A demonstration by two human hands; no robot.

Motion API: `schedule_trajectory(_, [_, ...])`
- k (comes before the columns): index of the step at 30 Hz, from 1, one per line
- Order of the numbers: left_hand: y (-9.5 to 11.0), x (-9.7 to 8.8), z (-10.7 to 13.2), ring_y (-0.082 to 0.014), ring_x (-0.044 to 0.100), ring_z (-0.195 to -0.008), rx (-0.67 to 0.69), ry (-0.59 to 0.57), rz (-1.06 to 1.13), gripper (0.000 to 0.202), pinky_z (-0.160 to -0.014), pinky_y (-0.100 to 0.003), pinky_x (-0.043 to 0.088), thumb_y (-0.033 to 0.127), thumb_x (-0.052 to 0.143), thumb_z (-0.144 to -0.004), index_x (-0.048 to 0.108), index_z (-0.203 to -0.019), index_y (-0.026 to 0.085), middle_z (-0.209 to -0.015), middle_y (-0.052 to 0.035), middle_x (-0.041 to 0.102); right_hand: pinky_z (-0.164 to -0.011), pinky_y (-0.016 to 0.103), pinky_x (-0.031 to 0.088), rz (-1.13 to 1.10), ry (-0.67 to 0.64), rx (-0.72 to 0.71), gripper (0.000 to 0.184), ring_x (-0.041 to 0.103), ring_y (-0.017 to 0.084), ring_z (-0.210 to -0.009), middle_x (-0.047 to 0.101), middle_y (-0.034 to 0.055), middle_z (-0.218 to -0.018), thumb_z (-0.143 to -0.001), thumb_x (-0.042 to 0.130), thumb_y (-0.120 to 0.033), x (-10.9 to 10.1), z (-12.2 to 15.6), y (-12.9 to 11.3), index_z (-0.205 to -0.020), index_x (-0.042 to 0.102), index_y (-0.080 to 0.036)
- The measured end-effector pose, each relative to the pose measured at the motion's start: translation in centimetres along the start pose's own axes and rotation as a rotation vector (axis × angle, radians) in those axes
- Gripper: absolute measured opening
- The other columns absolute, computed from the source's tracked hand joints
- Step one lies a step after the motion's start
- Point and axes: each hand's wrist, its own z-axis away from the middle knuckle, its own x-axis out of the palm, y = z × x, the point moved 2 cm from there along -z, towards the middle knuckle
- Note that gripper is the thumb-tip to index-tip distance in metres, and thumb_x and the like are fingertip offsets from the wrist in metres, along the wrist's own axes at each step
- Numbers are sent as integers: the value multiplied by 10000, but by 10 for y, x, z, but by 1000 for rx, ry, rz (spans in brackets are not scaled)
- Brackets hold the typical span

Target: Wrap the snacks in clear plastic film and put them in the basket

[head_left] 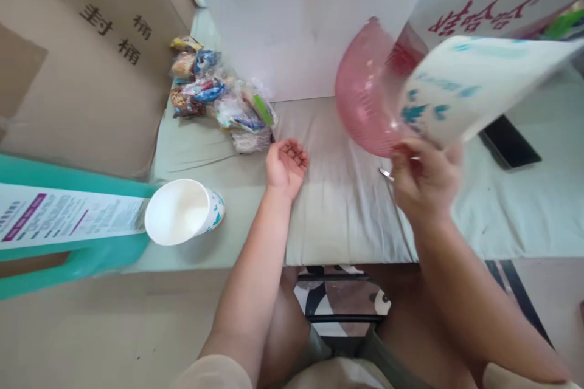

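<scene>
My left hand (287, 167) rests palm up on the cloth-covered table, its fingers loosely curled and nothing in the palm. My right hand (426, 179) is raised over the table, pinching the lower edge of a curved white paper cup piece (474, 91) with teal leaf print; blur hides whether it is a whole cup. Behind that hand is a shiny, translucent pink rounded object (365, 97), partly covered by the paper. A small silver metal item (386, 174) lies just left of the right wrist. An upright white paper cup (176, 213) with similar teal leaves stands at left.
Wrapped snacks (205, 88) are heaped beyond my left hand. A large cardboard box (86, 67) and a teal container with a label (73, 213) border the left side. At right lies a black phone-like slab (511, 143). A white box with red lettering (483, 3) stands behind.
</scene>
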Motion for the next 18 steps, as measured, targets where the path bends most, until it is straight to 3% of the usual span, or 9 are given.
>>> schedule_trajectory(3, [-7, 6, 8, -122, 569, -602, 66, -12, -83, 212, -605, -244, 451, 344, 560, -855, 650, -750, 184, -699, -17, 577, -935, 508, 597, 43, 2, -49, 246, 695, 304, -1067, 677, 148, -1100, -997, 547, -380, 4, 5, 3, -1013, 764, -266])
schedule_trajectory(6, [-13, 10, 20, -140, 628, -726, 216, -43, -174, 165, -650, -240, 493, 385, 667, -814, 687, -869, 232, -835, -19, 619, -938, 466, 599, 31, -107, -68, 261, 705, 273, -1062, 669, 138, -1213, -1011, 513, -310, 7, 10, 9, -1037, 771, -284])
schedule_trajectory(9, [-19, 15, 30, -172, 655, -874, 359, -63, -296, 272, -711, -255, 528, 350, 765, -761, 688, -1022, 334, -1037, -11, 655, -913, 457, 605, 45, -183, -46, 286, 701, 276, -1084, 667, 133, -1267, -1006, 492, -254, 6, 14, 21, -1065, 768, -300])
schedule_trajectory(12, [-27, 23, 35, -187, 659, -948, 386, -93, -394, 327, -743, -257, 536, 355, 774, -777, 692, -1094, 361, -1143, -24, 655, -952, 484, 595, 75, -231, -30, 293, 685, 299, -1154, 663, 136, -1302, -986, 496, -218, 1, 14, 38, -1043, 776, -281])
schedule_trajectory(15, [-43, 33, 37, -203, 682, -974, 331, -161, -420, 298, -755, -258, 539, 389, 759, -804, 714, -1091, 322, -1116, -48, 665, -995, 524, 571, 118, -175, -23, 275, 677, 333, -1175, 662, 162, -1297, -957, 516, -206, -11, 12, 54, -982, 789, -226])
schedule_trajectory(18, [-61, 41, 34, -215, 698, -1001, 291, -219, -428, 306, -768, -264, 543, 419, 770, -795, 715, -1068, 293, -1116, -58, 674, -1017, 525, 543, 174, -22, 33, 313, 657, 340, -1215, 655, 182, -1285, -964, 490, -194, -27, 13, 58, -1053, 789, -207])
